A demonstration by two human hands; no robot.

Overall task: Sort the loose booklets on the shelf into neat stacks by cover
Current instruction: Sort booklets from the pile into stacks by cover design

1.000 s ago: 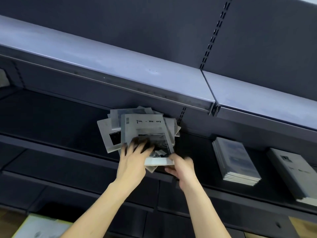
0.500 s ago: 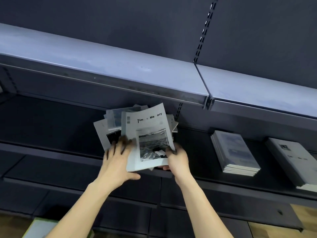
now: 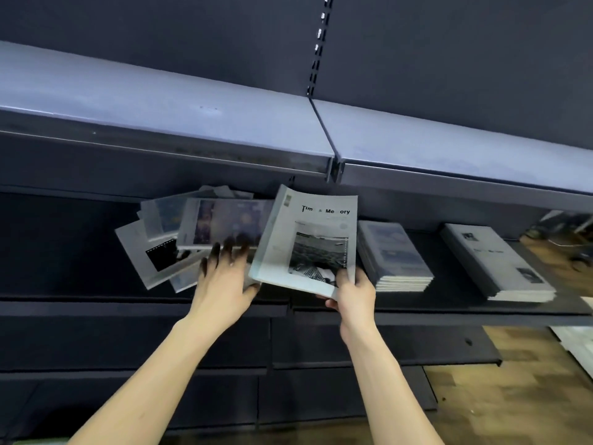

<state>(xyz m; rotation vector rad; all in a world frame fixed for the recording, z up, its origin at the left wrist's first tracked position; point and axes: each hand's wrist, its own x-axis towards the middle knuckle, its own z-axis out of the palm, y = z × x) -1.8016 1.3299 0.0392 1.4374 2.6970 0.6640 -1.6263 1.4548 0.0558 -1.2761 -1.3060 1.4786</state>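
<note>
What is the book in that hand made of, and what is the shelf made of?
The booklet in the right hand looks like paper with a thin, matte printed cover: it bends as it is held. The shelf looks like dark painted metal, judging by its thin, straight folded edge, though that is less sure.

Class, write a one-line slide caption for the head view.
Right hand lifts a booklet off the loose pile; left hand steadies it.
</note>
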